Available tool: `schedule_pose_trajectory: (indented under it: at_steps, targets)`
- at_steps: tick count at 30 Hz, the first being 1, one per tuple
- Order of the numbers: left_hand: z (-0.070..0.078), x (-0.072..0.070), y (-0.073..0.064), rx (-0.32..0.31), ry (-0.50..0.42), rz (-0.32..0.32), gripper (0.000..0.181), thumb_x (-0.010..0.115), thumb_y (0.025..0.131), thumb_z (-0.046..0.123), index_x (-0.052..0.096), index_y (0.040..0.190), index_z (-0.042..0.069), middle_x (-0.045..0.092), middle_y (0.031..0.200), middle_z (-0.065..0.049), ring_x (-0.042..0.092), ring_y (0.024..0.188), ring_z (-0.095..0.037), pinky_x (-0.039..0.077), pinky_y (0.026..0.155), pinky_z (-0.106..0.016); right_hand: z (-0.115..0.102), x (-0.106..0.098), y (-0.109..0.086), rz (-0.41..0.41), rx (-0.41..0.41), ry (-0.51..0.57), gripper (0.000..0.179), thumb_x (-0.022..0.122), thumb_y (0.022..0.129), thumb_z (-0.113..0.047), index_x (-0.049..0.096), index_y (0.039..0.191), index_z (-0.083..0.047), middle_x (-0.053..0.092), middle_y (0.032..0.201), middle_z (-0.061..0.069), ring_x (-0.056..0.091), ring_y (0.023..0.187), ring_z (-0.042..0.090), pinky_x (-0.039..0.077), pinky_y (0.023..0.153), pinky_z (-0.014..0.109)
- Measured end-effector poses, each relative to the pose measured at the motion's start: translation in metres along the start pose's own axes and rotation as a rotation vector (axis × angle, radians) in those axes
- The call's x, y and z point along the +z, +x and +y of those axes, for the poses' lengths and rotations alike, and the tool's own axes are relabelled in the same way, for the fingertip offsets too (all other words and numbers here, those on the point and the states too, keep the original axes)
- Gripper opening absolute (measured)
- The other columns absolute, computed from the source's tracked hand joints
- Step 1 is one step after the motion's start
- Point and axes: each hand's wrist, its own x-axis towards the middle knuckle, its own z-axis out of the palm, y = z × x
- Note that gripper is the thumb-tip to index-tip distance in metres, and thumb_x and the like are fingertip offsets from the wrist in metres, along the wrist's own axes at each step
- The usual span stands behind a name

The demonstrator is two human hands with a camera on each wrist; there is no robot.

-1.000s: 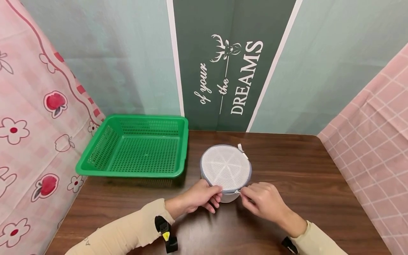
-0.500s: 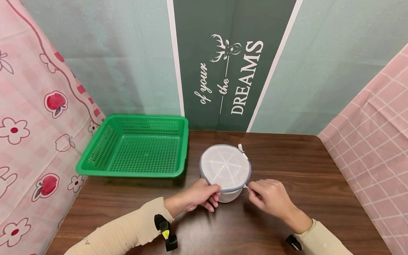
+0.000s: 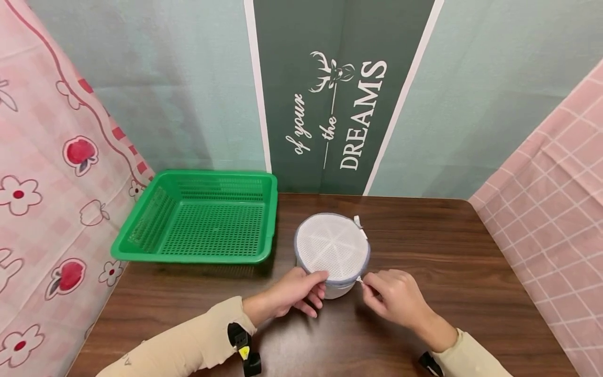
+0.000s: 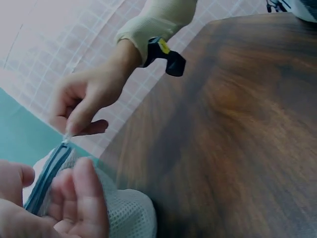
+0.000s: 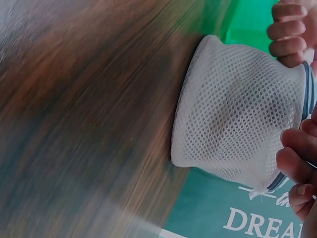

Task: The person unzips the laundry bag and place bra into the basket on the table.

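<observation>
A round white mesh laundry bag with a blue-grey zipped rim stands upright on the table, its mesh lid facing up. My left hand pinches the front of the rim, thumb on top and the other fingers below. At the front right of the rim, my right hand pinches the small white zipper pull between thumb and forefinger. The right wrist view shows the bag's mesh side wall, partly creased. The zipper tape runs from the pull toward my left hand. What the bag contains cannot be made out.
A green perforated plastic basket stands left of the bag, near the back edge of the brown wooden table. Pink patterned cloth hangs on both sides, with a green printed cloth behind. A white tag sticks out at the bag's back right.
Between one and half a second ago, my right hand drew the zipper pull rightward along the rim; since then it has shifted slightly back toward the front. My left hand keeps its hold.
</observation>
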Motion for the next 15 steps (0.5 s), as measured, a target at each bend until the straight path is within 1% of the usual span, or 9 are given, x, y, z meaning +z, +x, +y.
schedule_pose_trajectory:
  at_steps: [4,7,10,15]
  targets:
    - [-0.006,0.006,-0.004,-0.023,0.055,-0.054,0.052,0.06,0.099,0.047,0.069,0.098,-0.005,0.068,0.079,-0.006,0.064,0.061,-0.013,0.058,0.048,-0.027,-0.005,0.001,0.002,-0.001,-0.012,0.008,0.031,0.045,0.098,-0.027,0.055,0.07,-0.02,0.037,0.058,-0.016,0.031,0.05,-0.001,0.026,0.043,0.017]
    - [-0.007,0.009,-0.005,-0.017,0.057,-0.079,0.054,0.058,0.1,0.049,0.069,0.098,-0.004,0.069,0.081,-0.008,0.064,0.062,-0.013,0.059,0.049,-0.028,-0.009,0.001,0.003,-0.006,-0.017,0.009,0.033,0.045,0.1,-0.028,0.055,0.07,-0.02,0.037,0.058,-0.016,0.031,0.05,-0.001,0.025,0.044,0.016]
    - [-0.007,0.011,-0.004,-0.006,0.031,-0.067,0.053,0.057,0.101,0.047,0.069,0.097,-0.005,0.068,0.079,-0.006,0.064,0.062,-0.012,0.058,0.049,-0.027,-0.013,0.0,0.004,-0.015,-0.03,0.016,0.033,0.044,0.1,-0.028,0.055,0.07,-0.02,0.036,0.058,-0.016,0.031,0.05,-0.001,0.024,0.045,0.016]
    - [-0.006,0.011,-0.002,0.015,-0.018,-0.042,0.053,0.056,0.102,0.042,0.067,0.102,-0.01,0.066,0.076,-0.003,0.063,0.061,-0.01,0.058,0.049,-0.025,-0.016,0.0,0.005,-0.045,-0.052,0.033,0.032,0.045,0.101,-0.026,0.058,0.073,-0.019,0.038,0.059,-0.015,0.033,0.05,0.0,0.026,0.044,0.016]
